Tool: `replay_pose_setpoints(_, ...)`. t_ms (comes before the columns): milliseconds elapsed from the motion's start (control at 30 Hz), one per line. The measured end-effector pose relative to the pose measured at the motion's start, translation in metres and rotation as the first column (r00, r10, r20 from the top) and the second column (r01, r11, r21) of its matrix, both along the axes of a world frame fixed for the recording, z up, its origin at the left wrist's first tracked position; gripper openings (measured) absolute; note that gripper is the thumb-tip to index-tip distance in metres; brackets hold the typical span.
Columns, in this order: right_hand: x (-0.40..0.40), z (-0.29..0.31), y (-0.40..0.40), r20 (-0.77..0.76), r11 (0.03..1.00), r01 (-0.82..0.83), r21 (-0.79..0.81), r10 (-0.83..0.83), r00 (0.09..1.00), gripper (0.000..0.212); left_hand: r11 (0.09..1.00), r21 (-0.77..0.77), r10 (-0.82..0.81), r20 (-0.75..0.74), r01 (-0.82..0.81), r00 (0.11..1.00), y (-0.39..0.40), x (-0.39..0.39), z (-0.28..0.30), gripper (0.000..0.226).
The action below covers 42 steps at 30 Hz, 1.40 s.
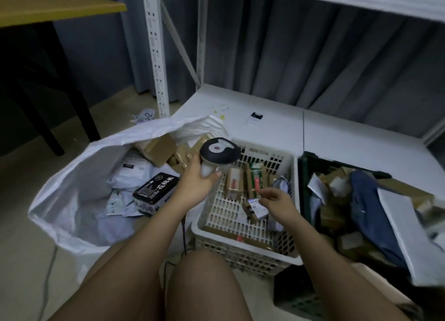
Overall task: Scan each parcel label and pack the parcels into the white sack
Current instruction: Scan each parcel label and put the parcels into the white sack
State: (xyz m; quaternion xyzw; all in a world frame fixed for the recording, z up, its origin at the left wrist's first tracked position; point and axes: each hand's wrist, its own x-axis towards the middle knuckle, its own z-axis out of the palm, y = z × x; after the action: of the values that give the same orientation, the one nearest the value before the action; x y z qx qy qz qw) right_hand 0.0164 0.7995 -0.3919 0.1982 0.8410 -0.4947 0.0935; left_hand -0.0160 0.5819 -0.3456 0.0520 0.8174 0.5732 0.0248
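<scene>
My left hand [196,179] grips the handle of a barcode scanner [220,153] with a dark head, held above the gap between the sack and the white basket. My right hand [277,201] hovers over the white basket [243,250], its fingers pinched on a small brown parcel with a white label [254,208]. More small brown parcels [234,183] stand in the basket. The white sack [69,200] lies open at the left, holding a black printed box [156,188], grey mailer bags and brown cartons [157,149].
A dark green crate [304,176] at the right holds brown boxes, a blue bag and a white flat parcel [409,234]. A white metal shelf [277,118] stands behind. A yellow-topped table [48,5] is at the far left. The scanner cable [184,234] runs between my knees.
</scene>
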Motion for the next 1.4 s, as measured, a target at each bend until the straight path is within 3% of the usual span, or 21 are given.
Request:
replay_pose_setpoints(333,-0.088,-0.083,0.061,0.027,0.996,0.047,0.079,-0.049,0.998,0.037,0.996,0.072,-0.061,0.077,0.055,0.995,0.076,-0.072,-0.069,0.055)
replay_pose_setpoints(633,-0.222,-0.172,0.069,-0.036,0.925,0.169,0.339,-0.167,0.985,0.08,0.998,0.059,-0.025,0.064,0.021,0.998,0.11,-0.17,-0.141,0.05)
replay_pose_setpoints(767,-0.264,-0.203,0.075,0.056,0.882,0.11,0.458,-0.152,0.987,0.094,0.998,0.046,-0.057,0.126,0.052,0.99,0.117,-0.184,-0.159,0.051)
replay_pose_setpoints(867,-0.27,-0.214,0.08,0.112,0.913,0.125,0.387,-0.181,0.977,0.089,0.996,0.057,-0.083,0.163,0.075,0.983,0.116,-0.184,-0.163,0.048)
replay_pose_setpoints(1000,-0.259,-0.199,0.076,0.05,0.928,0.211,0.308,-0.237,0.97,0.076,0.995,0.072,-0.073,0.162,0.062,0.984,0.106,-0.176,-0.155,0.047)
replay_pose_setpoints(1167,-0.194,-0.169,0.074,-0.082,0.9,0.419,-0.12,-0.43,0.899,0.076,0.99,0.139,-0.027,0.16,0.005,0.987,0.086,-0.152,-0.128,0.036)
replay_pose_setpoints(1300,-0.127,-0.124,0.057,-0.179,0.86,0.394,-0.325,-0.465,0.867,0.058,0.98,0.179,0.057,0.196,-0.093,0.979,0.065,-0.11,-0.089,0.046)
replay_pose_setpoints(1400,-0.077,-0.086,0.037,-0.148,0.855,0.303,-0.421,-0.395,0.907,0.046,0.976,0.172,0.099,0.192,-0.132,0.976,0.042,-0.073,-0.059,0.051)
